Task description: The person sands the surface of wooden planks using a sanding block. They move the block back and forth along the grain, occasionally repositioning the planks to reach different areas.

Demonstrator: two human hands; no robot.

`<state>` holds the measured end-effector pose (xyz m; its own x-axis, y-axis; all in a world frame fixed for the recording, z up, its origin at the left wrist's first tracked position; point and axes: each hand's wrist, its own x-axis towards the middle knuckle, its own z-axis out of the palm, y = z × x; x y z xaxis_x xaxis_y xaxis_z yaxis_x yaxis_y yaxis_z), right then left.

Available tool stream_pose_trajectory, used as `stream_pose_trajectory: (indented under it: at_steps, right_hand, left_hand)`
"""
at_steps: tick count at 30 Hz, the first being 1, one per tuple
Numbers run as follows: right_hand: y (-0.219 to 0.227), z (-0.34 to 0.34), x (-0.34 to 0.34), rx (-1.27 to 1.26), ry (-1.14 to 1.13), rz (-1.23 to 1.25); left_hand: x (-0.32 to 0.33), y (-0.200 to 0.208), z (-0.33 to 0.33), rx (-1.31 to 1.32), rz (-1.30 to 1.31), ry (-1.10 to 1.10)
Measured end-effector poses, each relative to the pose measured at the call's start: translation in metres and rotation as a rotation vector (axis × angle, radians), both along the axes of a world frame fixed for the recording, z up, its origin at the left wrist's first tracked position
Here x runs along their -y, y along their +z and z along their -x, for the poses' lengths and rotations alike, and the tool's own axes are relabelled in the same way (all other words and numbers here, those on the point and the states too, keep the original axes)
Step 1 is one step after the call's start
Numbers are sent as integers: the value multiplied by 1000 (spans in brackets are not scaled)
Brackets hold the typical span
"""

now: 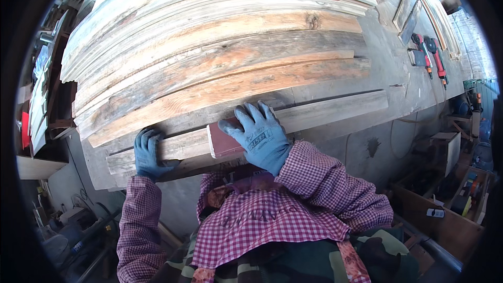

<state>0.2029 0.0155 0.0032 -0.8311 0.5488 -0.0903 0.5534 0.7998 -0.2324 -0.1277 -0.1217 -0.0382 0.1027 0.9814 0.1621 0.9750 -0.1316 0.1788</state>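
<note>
A narrow, weathered wooden plank (335, 111) lies along the near edge of the workbench. Near its left end, my left hand (150, 155), in a blue work glove, grips it with fingers over the far side and thumb at the near side. My right hand (262, 139), gloved likewise, is closed over a dark red sanding block (225, 143) resting on the plank's middle. The block's left end shows a pale edge; its right part is hidden under my palm. Just beyond, an orange-brown board (236, 86) lies roughly parallel to the plank.
Many more boards (209, 0) are spread side by side across the far bench. Two red and black power tools (435, 60) lie at the right on the grey bench top (385, 76), with a cord. A wooden box (445, 209) of tools stands below at right.
</note>
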Motion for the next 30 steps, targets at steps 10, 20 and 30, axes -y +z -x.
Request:
stream_pose_trajectory:
  at_steps: [10, 20, 30]
  right_hand:
    - [-10, -255, -75, 15, -298, -191]
    - [15, -33, -12, 51, 141, 44]
    - [-1, 19, 18, -43, 161, 29]
  left_hand:
    - [5, 2, 2, 25, 22, 15]
    - [6, 2, 0, 18, 72, 40]
    - [0, 5, 3, 17, 32, -6]
